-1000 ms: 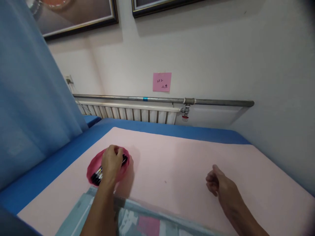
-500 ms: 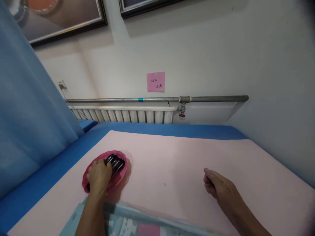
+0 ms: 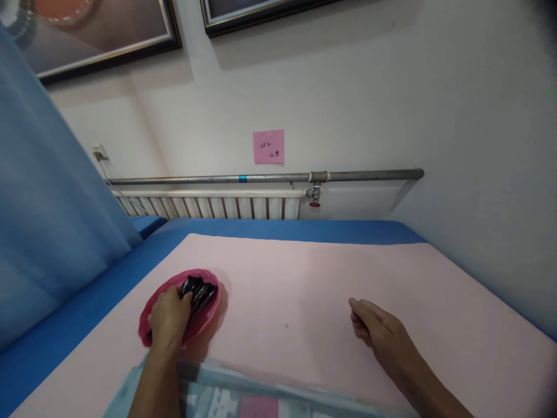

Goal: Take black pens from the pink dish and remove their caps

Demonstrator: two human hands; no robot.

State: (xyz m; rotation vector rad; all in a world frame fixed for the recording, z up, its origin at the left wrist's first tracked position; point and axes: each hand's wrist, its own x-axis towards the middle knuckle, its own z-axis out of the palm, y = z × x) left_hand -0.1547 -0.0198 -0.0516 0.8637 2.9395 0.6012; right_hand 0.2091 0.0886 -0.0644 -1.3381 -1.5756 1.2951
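Observation:
A pink oval basket (image 3: 213, 305) with a wavy rim sits on the left of the pink sheet. Slim, glossy black sticks that look like pens (image 3: 201, 293) lie in it as a bundle. My left hand (image 3: 167, 313) reaches into the basket from the near side, with its thumb and fingers closed around the left part of the bundle. Its fingertips are mostly hidden behind the hand. On the right, my right hand (image 3: 378, 331) hovers over the sheet with its fingers curled in and the thumb on top. Nothing shows in it.
The pink sheet (image 3: 278, 278) covers a blue bed (image 3: 291, 229). A patterned blue-green cloth (image 3: 209, 380) lies at the near edge. A blue curtain (image 3: 56, 203) hangs at left. Behind are a radiator (image 3: 226, 207), a metal pipe (image 3: 369, 175) and a pink note (image 3: 268, 147).
The view has shifted slightly, so most things appear a little further left. My left hand stays in the basket at the black pens, and my right hand keeps its curled shape.

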